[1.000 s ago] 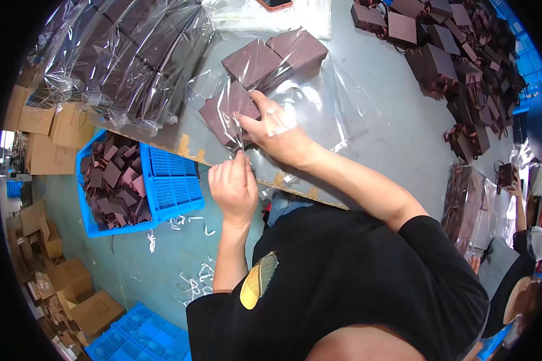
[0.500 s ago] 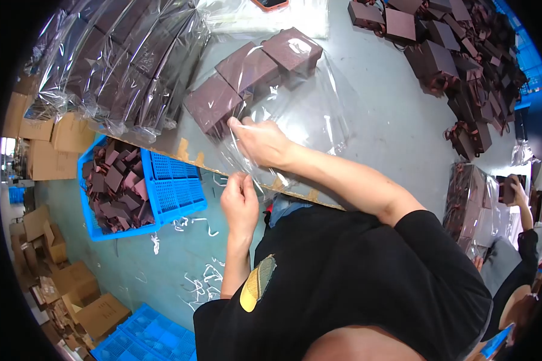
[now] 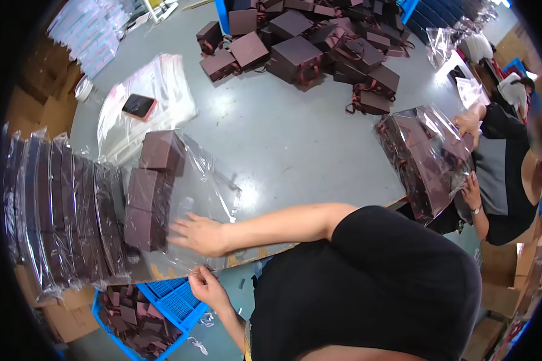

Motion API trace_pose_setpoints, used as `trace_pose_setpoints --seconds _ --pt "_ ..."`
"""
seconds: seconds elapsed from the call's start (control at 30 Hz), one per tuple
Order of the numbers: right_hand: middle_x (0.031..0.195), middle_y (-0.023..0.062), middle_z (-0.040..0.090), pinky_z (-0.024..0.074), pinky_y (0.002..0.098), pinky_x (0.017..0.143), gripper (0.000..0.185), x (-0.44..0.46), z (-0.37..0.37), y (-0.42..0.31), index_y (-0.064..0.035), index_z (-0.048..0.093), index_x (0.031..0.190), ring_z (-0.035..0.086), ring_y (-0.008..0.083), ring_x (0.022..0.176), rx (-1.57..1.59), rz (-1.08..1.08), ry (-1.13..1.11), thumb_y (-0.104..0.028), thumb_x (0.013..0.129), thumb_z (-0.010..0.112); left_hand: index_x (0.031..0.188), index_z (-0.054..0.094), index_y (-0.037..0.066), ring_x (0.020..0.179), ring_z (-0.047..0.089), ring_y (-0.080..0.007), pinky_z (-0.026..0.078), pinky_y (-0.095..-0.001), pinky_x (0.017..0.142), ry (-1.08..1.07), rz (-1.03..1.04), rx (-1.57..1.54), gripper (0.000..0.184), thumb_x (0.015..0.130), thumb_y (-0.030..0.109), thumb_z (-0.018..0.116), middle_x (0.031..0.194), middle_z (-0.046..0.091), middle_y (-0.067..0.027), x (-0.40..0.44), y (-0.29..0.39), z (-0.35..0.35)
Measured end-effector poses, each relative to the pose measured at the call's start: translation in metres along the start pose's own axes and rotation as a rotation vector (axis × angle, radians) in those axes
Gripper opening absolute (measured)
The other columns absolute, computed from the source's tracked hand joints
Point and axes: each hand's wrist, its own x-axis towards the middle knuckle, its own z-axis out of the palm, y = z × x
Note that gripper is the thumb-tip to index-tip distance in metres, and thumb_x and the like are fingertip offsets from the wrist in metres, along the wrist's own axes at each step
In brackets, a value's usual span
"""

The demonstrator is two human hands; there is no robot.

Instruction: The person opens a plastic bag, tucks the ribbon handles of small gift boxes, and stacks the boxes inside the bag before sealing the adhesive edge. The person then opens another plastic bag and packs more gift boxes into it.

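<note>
A clear plastic bag (image 3: 208,180) lies on the table with a row of dark brown boxes (image 3: 144,207) inside its left part. My right hand (image 3: 200,233) rests flat on the bag's loose film, fingers spread toward the boxes. At the table's front edge, my left hand (image 3: 208,286) is closed in a pinch at the bag's near end; the film between the fingertips is hard to make out. Bagged boxes (image 3: 60,210) stand packed in rows left of the bag.
Loose ribboned boxes (image 3: 301,54) are heaped at the back of the grey table (image 3: 301,150). A phone (image 3: 140,106) lies on flat plastic bags (image 3: 177,84). Blue crates (image 3: 171,301) stand below the edge. At right, a co-worker's hands (image 3: 471,123) touch a bagged stack (image 3: 418,159).
The view has swung to the right, showing more of the co-worker. My right hand has opened from a grip on the bag to flat on it. The boxes appear straighter in their row.
</note>
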Motion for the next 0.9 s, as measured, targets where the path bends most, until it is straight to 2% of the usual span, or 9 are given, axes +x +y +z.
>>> trace_pose_setpoints --seconds 0.07,0.13,0.2,0.3,0.4,0.5,0.77,0.8,0.9 --pt "0.121 0.0213 0.065 0.0497 0.0455 0.091 0.046 0.004 -0.074 0.010 -0.0008 0.061 0.126 0.063 0.0334 0.110 0.483 0.075 -0.785 -0.021 0.084 0.063 0.098 0.061 -0.002 0.060 0.051 -0.0072 0.043 -0.0236 0.054 0.031 -0.040 -0.066 0.012 0.097 0.010 0.060 0.076 0.058 -0.0034 -0.001 0.005 0.007" --pt "0.121 0.0153 0.067 0.0523 0.0410 0.089 0.038 0.013 -0.167 0.046 -0.0052 0.064 0.125 0.065 0.0277 0.111 0.984 0.283 -0.926 -0.018 0.090 0.064 0.102 0.061 -0.002 0.060 0.052 -0.0066 0.042 -0.0217 0.053 0.022 -0.106 -0.170 0.014 0.097 0.010 0.061 0.077 0.058 -0.0023 -0.001 0.000 0.008" --pt "0.101 0.0092 0.071 0.0536 0.0356 0.084 0.026 0.000 -0.224 0.098 -0.0055 0.068 0.111 0.067 0.0192 0.097 0.759 0.566 -0.395 -0.017 0.087 0.069 0.102 0.060 0.000 0.059 0.049 -0.0059 0.039 -0.0218 0.051 0.005 -0.082 -0.192 0.012 0.097 0.011 0.061 0.073 0.056 -0.0006 0.002 -0.005 0.007" --pt "0.110 0.0116 0.064 0.0524 0.0348 0.088 0.034 -0.015 -0.267 0.240 -0.0082 0.067 0.115 0.064 0.0225 0.101 0.030 0.710 0.281 -0.024 0.085 0.073 0.101 0.060 0.000 0.059 0.049 -0.0058 0.038 -0.0217 0.050 -0.006 -0.098 -0.175 0.011 0.097 0.010 0.062 0.070 0.055 0.0002 0.001 -0.001 0.004" --pt "0.124 0.0211 0.061 0.0452 0.0415 0.104 0.080 -0.024 -0.312 0.322 -0.0040 0.059 0.129 0.057 0.0355 0.120 -0.382 0.990 0.183 -0.058 0.072 0.075 0.100 0.060 -0.001 0.058 0.049 -0.0054 0.040 -0.0216 0.051 -0.005 -0.120 -0.213 0.012 0.094 0.008 0.064 0.070 0.055 0.0002 0.003 0.003 0.006" --pt "0.139 0.0268 0.053 0.0439 0.0406 0.106 0.107 -0.022 -0.324 0.347 -0.0036 0.044 0.146 0.053 0.0379 0.129 -0.247 1.137 -0.231 -0.067 0.065 0.076 0.100 0.060 -0.001 0.059 0.049 -0.0048 0.040 -0.0212 0.052 0.009 -0.118 -0.195 0.011 0.093 0.006 0.065 0.070 0.055 0.0006 0.003 -0.003 0.008" --pt "0.130 0.0320 0.056 0.0519 0.0453 0.096 0.110 0.007 -0.289 0.265 -0.0068 0.044 0.146 0.061 0.0412 0.115 -0.195 1.005 -0.573 -0.069 0.061 0.077 0.101 0.060 0.000 0.061 0.050 -0.0046 0.041 -0.0208 0.056 -0.013 -0.149 -0.209 0.011 0.092 0.005 0.065 0.070 0.057 0.0011 0.001 -0.001 0.007" --pt "0.118 0.0320 0.062 0.0531 0.0467 0.092 0.099 0.010 -0.279 0.231 -0.0043 0.050 0.137 0.064 0.0434 0.108 -0.225 0.975 -0.737 -0.069 0.066 0.073 0.101 0.060 -0.001 0.061 0.050 -0.0047 0.041 -0.0211 0.056 -0.016 -0.151 -0.211 0.011 0.092 0.005 0.065 0.070 0.057 0.0011 0.001 -0.001 0.008" --pt "0.100 0.0332 0.066 0.0533 0.0476 0.086 0.078 -0.023 -0.233 0.151 0.0019 0.052 0.126 0.067 0.0441 0.096 -0.208 0.939 -0.517 -0.065 0.086 0.059 0.110 0.058 -0.003 0.061 0.050 -0.0078 0.042 -0.0243 0.058 -0.010 -0.117 -0.045 0.025 0.090 0.007 0.069 0.069 0.057 -0.0009 0.001 0.002 0.003"
